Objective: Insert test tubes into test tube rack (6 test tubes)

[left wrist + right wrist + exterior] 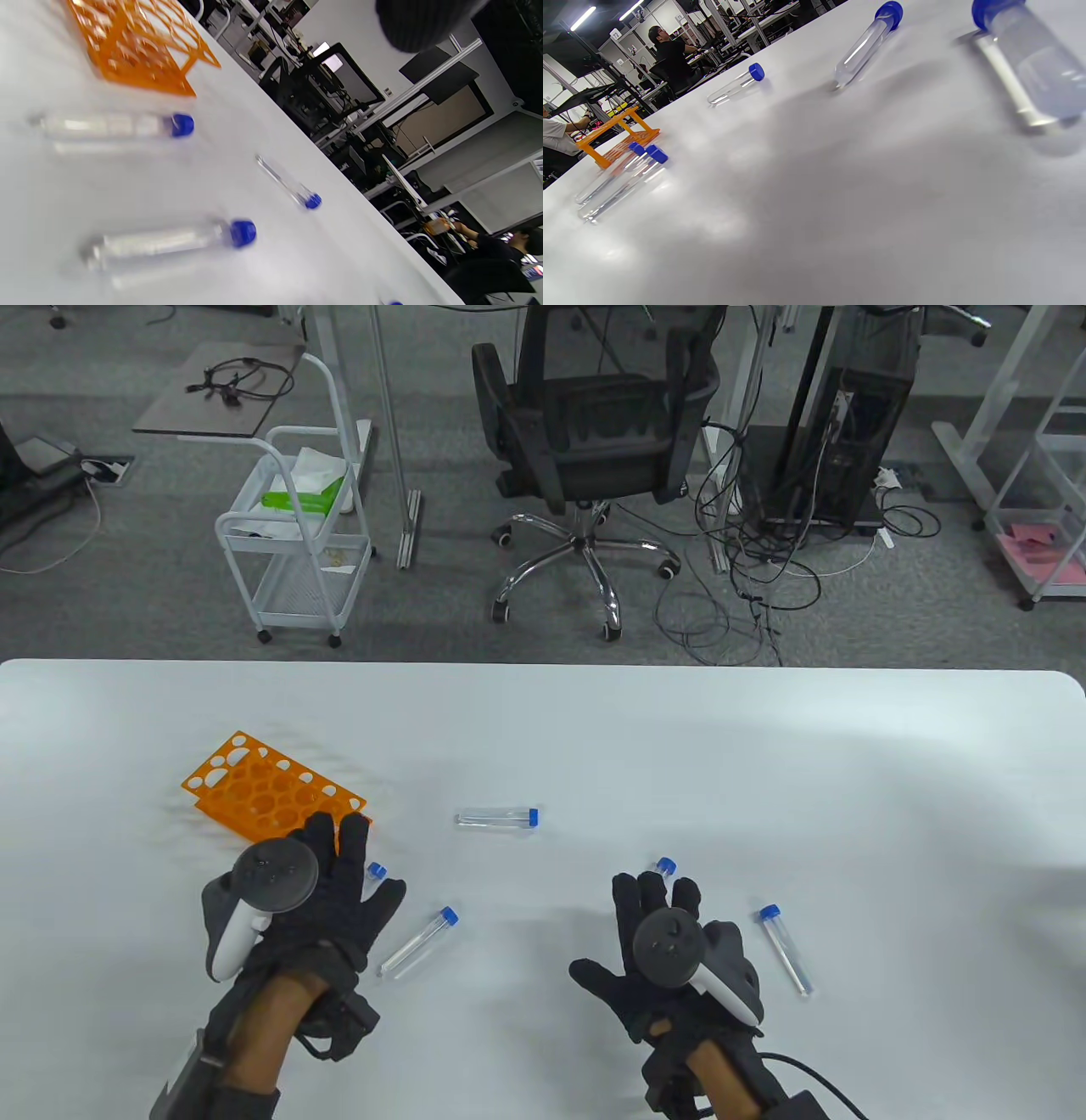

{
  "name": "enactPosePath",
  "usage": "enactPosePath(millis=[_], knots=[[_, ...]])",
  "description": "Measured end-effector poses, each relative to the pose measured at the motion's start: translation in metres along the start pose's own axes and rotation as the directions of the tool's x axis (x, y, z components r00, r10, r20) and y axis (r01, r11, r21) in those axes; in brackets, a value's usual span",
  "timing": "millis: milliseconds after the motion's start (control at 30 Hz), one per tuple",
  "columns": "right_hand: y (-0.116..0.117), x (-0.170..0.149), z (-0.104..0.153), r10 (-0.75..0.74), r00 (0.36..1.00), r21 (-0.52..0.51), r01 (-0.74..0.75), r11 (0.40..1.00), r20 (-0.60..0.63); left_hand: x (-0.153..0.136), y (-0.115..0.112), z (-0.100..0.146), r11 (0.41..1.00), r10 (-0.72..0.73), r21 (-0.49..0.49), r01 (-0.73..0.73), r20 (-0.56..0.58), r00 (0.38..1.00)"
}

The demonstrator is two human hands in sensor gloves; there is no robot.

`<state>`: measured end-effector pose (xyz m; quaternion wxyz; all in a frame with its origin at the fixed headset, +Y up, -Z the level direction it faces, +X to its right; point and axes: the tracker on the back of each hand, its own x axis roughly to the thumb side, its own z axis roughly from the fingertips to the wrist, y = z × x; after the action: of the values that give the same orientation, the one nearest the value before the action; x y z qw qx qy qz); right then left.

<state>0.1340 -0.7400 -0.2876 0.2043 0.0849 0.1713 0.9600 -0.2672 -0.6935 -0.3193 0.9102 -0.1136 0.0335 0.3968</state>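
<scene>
The orange test tube rack (270,791) stands on the white table (594,729) at the left, with no tubes in it; it also shows in the left wrist view (135,46) and the right wrist view (615,135). Clear tubes with blue caps lie flat on the table: one in the middle (496,817), one right of my left hand (417,942), one partly under that hand (376,870), one under my right fingers (665,865), one at the right (785,950). My left hand (344,869) is spread open just in front of the rack. My right hand (657,899) is open and holds nothing.
The table's far edge (543,666) runs across the view, with an office chair (594,449) and a white cart (293,534) on the floor beyond. Bare tabletop stretches to the right of the tubes.
</scene>
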Motion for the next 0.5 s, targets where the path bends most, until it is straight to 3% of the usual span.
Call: enactPosePath(millis=[200, 500], knots=[[0.000, -0.004, -0.002, 0.004, 1.000, 0.002, -0.003, 1.000, -0.016, -0.019, 0.044, -0.027, 0.995, 0.047, 0.087, -0.038, -0.099, 0.994], [0.005, -0.007, -0.006, 0.040, 0.998, 0.029, -0.038, 0.999, -0.046, -0.076, 0.076, -0.067, 0.972, 0.160, 0.215, -0.092, -0.323, 0.933]])
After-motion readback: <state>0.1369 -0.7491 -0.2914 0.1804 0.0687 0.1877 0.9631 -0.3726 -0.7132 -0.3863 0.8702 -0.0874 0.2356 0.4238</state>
